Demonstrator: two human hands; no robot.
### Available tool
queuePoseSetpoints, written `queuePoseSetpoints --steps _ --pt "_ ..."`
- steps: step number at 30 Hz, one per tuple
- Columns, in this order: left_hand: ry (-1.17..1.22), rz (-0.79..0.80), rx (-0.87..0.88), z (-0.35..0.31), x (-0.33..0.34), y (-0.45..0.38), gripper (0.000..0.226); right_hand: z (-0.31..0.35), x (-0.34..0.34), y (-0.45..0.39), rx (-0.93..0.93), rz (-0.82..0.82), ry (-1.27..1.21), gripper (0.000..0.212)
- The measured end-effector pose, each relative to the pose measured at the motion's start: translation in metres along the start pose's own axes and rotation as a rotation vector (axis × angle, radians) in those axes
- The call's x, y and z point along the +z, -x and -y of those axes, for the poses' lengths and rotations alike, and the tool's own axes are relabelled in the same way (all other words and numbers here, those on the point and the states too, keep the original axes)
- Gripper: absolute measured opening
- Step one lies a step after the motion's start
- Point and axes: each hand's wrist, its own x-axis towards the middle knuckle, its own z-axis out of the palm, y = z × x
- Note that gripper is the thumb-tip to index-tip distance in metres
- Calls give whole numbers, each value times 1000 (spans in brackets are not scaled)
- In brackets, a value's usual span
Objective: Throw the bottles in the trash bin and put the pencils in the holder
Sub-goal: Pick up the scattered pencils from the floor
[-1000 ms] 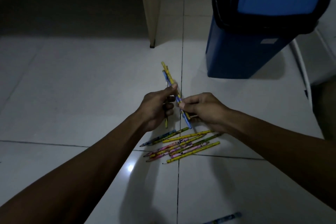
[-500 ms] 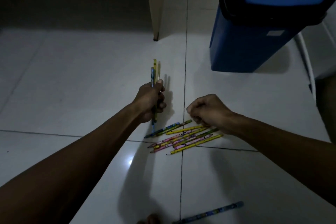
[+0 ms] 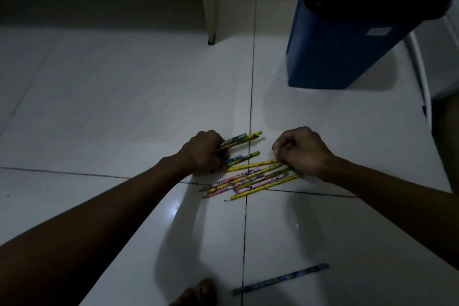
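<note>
My left hand [image 3: 203,154] is closed around a small bundle of pencils [image 3: 239,140], yellow and blue, whose ends stick out to the right just above the floor. A pile of several coloured pencils [image 3: 250,179] lies on the white tiled floor between my hands. My right hand [image 3: 301,150] rests fisted on the pile's right end, fingers curled over the pencil ends; whether it grips one I cannot tell. A single blue pencil [image 3: 280,278] lies apart near the bottom edge. The blue trash bin [image 3: 335,52] with its black rim stands at the upper right. No bottles or holder show.
A beige furniture leg [image 3: 212,7] stands on the floor at top centre. A white pipe [image 3: 419,67] runs down the right side beside the bin. My toes [image 3: 198,293] show at the bottom edge. My knee [image 3: 445,136] fills the right edge.
My left hand lowered its pencil bundle from upright to nearly flat beside the pile. My right hand let go of the bundle and dropped onto the pile's right end.
</note>
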Motion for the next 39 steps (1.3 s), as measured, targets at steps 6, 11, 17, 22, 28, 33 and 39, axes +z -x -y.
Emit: queuePoseSetpoints --steps 6,11,17,22,28,33,39 --pt "-263 -90 72 -9 4 9 28 -2 0 3 -51 -43 34 10" --pt "-413 -71 154 -13 23 15 31 -7 -3 6 -50 -74 60 12" --pt "-431 -106 168 -14 23 15 25 -10 -8 12 -42 -106 61 13" --pt "-508 -88 178 -16 19 13 22 -13 -12 17 -23 -112 47 13" --pt "-601 -78 171 -14 16 10 28 -16 -13 21 110 -106 -63 13" --pt "10 106 57 -21 -5 12 16 -4 -10 16 470 -40 -529 17" --pt "626 295 -28 -37 -20 25 19 15 -13 2 508 108 -990 34"
